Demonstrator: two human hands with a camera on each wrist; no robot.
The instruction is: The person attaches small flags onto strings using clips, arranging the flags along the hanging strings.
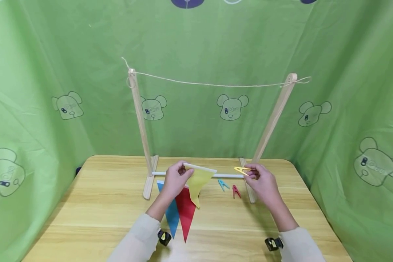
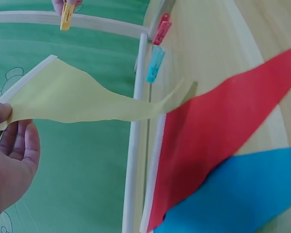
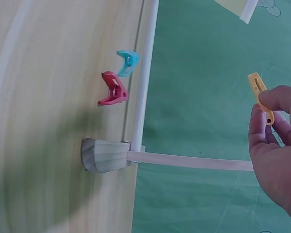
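My left hand [image 1: 178,179] pinches a yellow pennant [image 1: 199,181] by the left end of its white top edge, and the cloth hangs down with a curled tip. Between the thumb and fingers of my right hand [image 1: 262,183] is a yellow clothespin [image 1: 241,170], its end pointing left toward the pennant. Below the left hand a red pennant [image 1: 185,207] lies on the table, overlapping a blue pennant [image 1: 172,216]. A blue clothespin [image 1: 223,185] and a red clothespin [image 1: 236,191] lie on the table between the two hands.
A wooden stand has a left post [image 1: 140,120], a right post [image 1: 275,118] and a white bottom bar [image 1: 229,176]. A thin string [image 1: 203,84] sags between the post tops. The wooden table [image 1: 95,203] is surrounded by green curtain [image 1: 190,43].
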